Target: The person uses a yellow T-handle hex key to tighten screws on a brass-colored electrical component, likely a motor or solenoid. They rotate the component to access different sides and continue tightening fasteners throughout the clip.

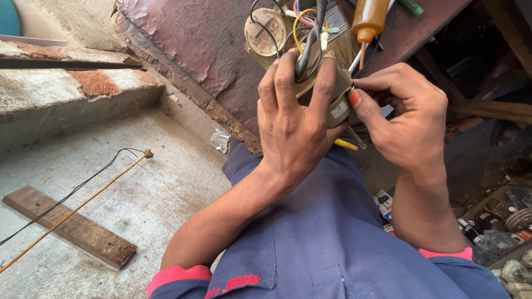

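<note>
The left hand (293, 124) has its grip closed round a small tan electrical part (332, 91), fingers wrapped over the top and thumb underneath, pinning a bundle of coloured wires (307, 39) that rises from it. The right hand (407, 119) meets the part from the side, thumb and forefinger pinched against its grey end; it may also hold a thin metal tool (356, 138), though the view is too crowded to be sure. The part is held up in the air over the person's lap, just in front of a worn reddish bench (194, 39). On the bench behind the hands lie a round motor-like piece (265, 30) and an amber squeeze bottle (368, 19). Left of the lap a rough concrete floor (149, 194) carries a wooden plank (69, 227) and two loose wires (83, 191), with a brick step (66, 88) beyond. Both forearms are raised, elbows bent, wrists turned inward towards each other.
</note>
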